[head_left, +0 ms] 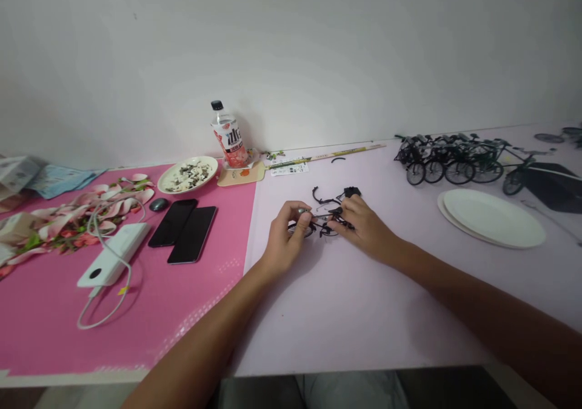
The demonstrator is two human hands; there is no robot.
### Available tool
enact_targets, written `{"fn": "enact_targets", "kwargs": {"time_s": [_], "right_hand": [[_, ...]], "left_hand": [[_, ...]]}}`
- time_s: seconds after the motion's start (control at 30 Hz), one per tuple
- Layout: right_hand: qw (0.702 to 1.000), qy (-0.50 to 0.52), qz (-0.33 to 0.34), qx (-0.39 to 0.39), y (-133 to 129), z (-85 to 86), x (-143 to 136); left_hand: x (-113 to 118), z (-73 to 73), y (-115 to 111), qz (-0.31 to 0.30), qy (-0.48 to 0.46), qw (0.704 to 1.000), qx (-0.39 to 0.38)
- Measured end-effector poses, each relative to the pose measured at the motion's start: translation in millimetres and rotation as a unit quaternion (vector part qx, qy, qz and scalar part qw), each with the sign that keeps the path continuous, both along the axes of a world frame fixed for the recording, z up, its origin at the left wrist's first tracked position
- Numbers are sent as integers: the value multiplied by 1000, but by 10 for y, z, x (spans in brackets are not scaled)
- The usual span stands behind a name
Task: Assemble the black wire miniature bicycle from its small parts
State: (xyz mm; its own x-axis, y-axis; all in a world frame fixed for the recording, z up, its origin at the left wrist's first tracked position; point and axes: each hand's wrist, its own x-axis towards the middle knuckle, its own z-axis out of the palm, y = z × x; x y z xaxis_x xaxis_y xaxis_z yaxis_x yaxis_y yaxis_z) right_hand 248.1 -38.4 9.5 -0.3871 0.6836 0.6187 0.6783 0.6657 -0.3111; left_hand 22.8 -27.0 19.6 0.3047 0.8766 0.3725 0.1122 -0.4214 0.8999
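Observation:
A small black model bicycle [330,229] is held low over the pale part of the table, between my two hands. The thumb and fingers of my left hand [291,230] are closed on its left end, near a wheel. At the other end, my right hand [364,224] pinches the dark frame, and its fingers cover part of it. Just behind my hands lie loose black parts, among them a curved piece [317,196] and a small dark block [351,191].
Finished-looking model bicycles [448,160] stand at the back right, behind white plates [495,218]. On the pink side are two phones [193,234], a white power bank [113,254] with a cable, artificial petals [91,212], a plate of bits [189,176] and a bottle [230,139].

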Motion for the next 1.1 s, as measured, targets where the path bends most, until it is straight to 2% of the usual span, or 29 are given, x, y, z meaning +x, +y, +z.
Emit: {"fn": "enact_targets", "kwargs": {"time_s": [0.17, 0.43, 0.6, 0.9, 1.1], "right_hand": [[1000, -9, -5, -5, 8, -18, 4], [1000, 3, -3, -12, 17, -32, 3], [1000, 9, -1, -26, 13, -29, 6], [999, 18, 5, -36, 0, -18, -7], [999, 26, 0, -38, 13, -41, 3]], "left_hand": [[29, 7, -18, 16, -7, 1000, -2], [80, 23, -52, 76, -34, 996, -14], [90, 38, -38, 54, -51, 997, -25], [86, 39, -26, 51, -27, 998, 7], [81, 34, -1, 47, -22, 999, -2]]}}
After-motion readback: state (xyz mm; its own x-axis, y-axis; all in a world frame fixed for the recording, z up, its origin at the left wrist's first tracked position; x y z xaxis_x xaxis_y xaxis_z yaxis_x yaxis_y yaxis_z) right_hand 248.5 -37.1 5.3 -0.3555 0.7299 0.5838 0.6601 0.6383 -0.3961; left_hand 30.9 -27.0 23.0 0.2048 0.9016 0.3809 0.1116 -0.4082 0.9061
